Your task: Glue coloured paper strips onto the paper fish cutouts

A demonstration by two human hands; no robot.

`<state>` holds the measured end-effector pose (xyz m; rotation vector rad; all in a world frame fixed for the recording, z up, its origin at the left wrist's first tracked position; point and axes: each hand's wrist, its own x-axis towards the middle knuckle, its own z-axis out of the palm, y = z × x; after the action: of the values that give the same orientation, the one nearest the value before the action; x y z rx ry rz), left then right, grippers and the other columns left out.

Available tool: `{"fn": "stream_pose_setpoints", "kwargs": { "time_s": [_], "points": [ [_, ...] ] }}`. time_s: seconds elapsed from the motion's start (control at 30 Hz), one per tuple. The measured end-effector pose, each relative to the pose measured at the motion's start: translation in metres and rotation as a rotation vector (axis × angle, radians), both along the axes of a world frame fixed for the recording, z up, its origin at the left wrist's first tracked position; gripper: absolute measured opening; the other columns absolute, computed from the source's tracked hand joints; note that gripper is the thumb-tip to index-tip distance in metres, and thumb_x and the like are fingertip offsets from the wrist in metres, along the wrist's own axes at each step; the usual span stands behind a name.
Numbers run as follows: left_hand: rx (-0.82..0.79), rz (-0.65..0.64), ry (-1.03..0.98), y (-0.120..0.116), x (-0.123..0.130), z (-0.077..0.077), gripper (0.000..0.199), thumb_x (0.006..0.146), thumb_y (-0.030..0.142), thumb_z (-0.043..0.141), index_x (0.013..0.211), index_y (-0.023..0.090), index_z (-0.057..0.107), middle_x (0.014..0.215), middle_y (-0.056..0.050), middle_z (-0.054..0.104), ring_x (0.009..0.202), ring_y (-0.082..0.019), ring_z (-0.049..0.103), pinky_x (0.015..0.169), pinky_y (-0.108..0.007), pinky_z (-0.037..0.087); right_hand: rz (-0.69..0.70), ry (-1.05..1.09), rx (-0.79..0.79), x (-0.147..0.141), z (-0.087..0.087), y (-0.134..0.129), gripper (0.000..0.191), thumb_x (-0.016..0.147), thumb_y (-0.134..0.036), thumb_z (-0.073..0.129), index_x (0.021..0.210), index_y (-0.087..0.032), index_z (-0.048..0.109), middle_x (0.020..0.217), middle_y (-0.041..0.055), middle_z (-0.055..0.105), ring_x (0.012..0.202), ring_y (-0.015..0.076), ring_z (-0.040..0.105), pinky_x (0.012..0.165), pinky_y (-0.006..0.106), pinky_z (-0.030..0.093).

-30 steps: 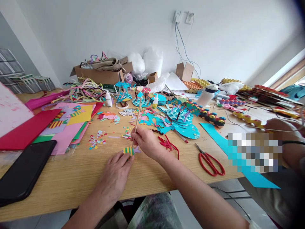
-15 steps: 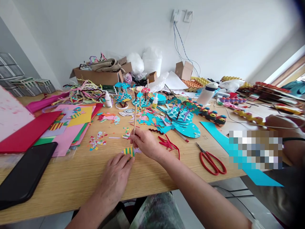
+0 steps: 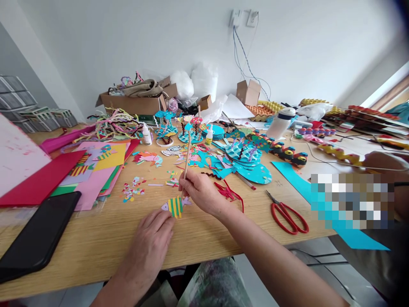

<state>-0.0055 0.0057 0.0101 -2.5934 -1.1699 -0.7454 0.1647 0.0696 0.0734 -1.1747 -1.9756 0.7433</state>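
Plain white wall (image 3: 159, 38) runs behind a long wooden table (image 3: 96, 251) heaped with craft bits, a cardboard box (image 3: 131, 103) standing at its back. Close to the near edge lies a small paper fish (image 3: 175, 207), flat on the wood between the person's two hands, lilac at head and tail, banded yellow and green across the body. Fingertips of the left hand (image 3: 148, 236) rest at the fish's lower edge by the head; the fingers lie together, slightly bent, clasping nothing. Thumb and fingers of the right hand (image 3: 201, 189) are pinched round a thin wooden stick (image 3: 187, 155), held nearly upright, its lower end at the tail side of the stripes; from my spot I can't tell whether it touches the paper. Just beyond the fish sit tiny paper scraps (image 3: 132, 189), and to the right of the right hand a tangle of red ribbon (image 3: 227, 192), then red-handled scissors (image 3: 276, 202). Over on the left, a black phone (image 3: 41, 232) lies beside coloured sheets (image 3: 91, 181).
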Motion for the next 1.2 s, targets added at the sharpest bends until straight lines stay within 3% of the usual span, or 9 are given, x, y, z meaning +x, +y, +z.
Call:
{"fn": "stream_pose_setpoints", "kwargs": {
  "time_s": [0.13,0.3,0.53,0.67,0.87,1.03,1.13,1.2],
  "points": [
    [-0.011,0.007,-0.016,-0.001,0.0,0.001,0.029,0.082,0.01,0.036,0.101,0.015,0.056,0.098,-0.007,0.061,0.091,-0.02,0.054,0.08,-0.036,0.047,0.044,-0.023,-0.01,-0.002,0.002,-0.007,0.018,0.083,-0.011,0.039,0.069,-0.016,0.048,0.057,-0.0041,0.051,0.052,0.0058,0.048,0.052,0.016,0.034],
    [-0.089,0.047,0.099,0.005,0.014,-0.006,0.03,0.077,0.013,0.046,0.105,0.014,0.056,0.104,-0.008,0.061,0.097,-0.026,0.051,0.082,-0.041,0.046,0.035,-0.053,-0.03,-0.005,-0.001,-0.009,0.017,0.083,-0.012,0.04,0.068,-0.016,0.047,0.057,-0.0041,0.05,0.051,0.0061,0.047,0.051,0.016,0.034],
    [-0.164,0.091,0.162,0.005,0.019,-0.006,0.032,0.076,0.016,0.051,0.107,0.014,0.057,0.106,-0.008,0.061,0.101,-0.026,0.049,0.085,-0.042,0.042,0.028,-0.019,-0.083,-0.003,-0.009,0.009,0.019,0.083,-0.011,0.038,0.067,-0.016,0.048,0.054,-0.0043,0.05,0.048,0.0062,0.048,0.047,0.016,0.034],
    [-0.161,0.091,0.166,0.004,0.019,-0.006,0.032,0.076,0.014,0.049,0.108,0.015,0.057,0.107,-0.007,0.06,0.101,-0.025,0.049,0.085,-0.041,0.041,-0.016,-0.002,-0.057,-0.004,-0.004,0.015,0.019,0.082,-0.01,0.04,0.065,-0.017,0.046,0.052,-0.0054,0.049,0.047,0.0055,0.048,0.049,0.015,0.035],
    [-0.148,0.082,0.147,0.004,0.019,-0.007,0.03,0.079,0.016,0.045,0.106,0.016,0.057,0.107,-0.008,0.06,0.1,-0.024,0.05,0.085,-0.041,0.041,0.047,-0.038,-0.057,-0.004,-0.007,0.011,0.018,0.082,-0.011,0.039,0.067,-0.016,0.047,0.056,-0.0044,0.052,0.048,0.0051,0.049,0.048,0.015,0.035],
    [-0.139,0.072,0.144,0.006,0.018,-0.006,0.029,0.078,0.015,0.045,0.104,0.016,0.058,0.104,-0.008,0.061,0.096,-0.025,0.052,0.082,-0.041,0.043,0.029,-0.011,-0.057,-0.005,-0.01,0.028,0.019,0.082,-0.012,0.039,0.066,-0.016,0.048,0.054,-0.0042,0.052,0.047,0.0056,0.048,0.048,0.016,0.036],
    [-0.121,0.069,0.132,0.006,0.018,-0.008,0.029,0.078,0.015,0.044,0.104,0.017,0.058,0.104,-0.008,0.062,0.095,-0.024,0.053,0.081,-0.041,0.044,-0.025,0.028,0.022,0.004,-0.002,0.031,0.017,0.083,-0.016,0.041,0.07,-0.015,0.052,0.058,-0.0024,0.055,0.053,0.0075,0.052,0.053,0.018,0.04],
    [-0.103,0.068,0.111,0.006,0.017,-0.01,0.029,0.079,0.015,0.043,0.104,0.017,0.058,0.103,-0.008,0.062,0.095,-0.024,0.053,0.082,-0.041,0.044,-0.075,0.031,0.183,0.017,0.008,0.023,0.014,0.083,-0.019,0.046,0.075,-0.016,0.057,0.068,0.0007,0.058,0.064,0.01,0.055,0.06,0.021,0.042]
  ]
}}
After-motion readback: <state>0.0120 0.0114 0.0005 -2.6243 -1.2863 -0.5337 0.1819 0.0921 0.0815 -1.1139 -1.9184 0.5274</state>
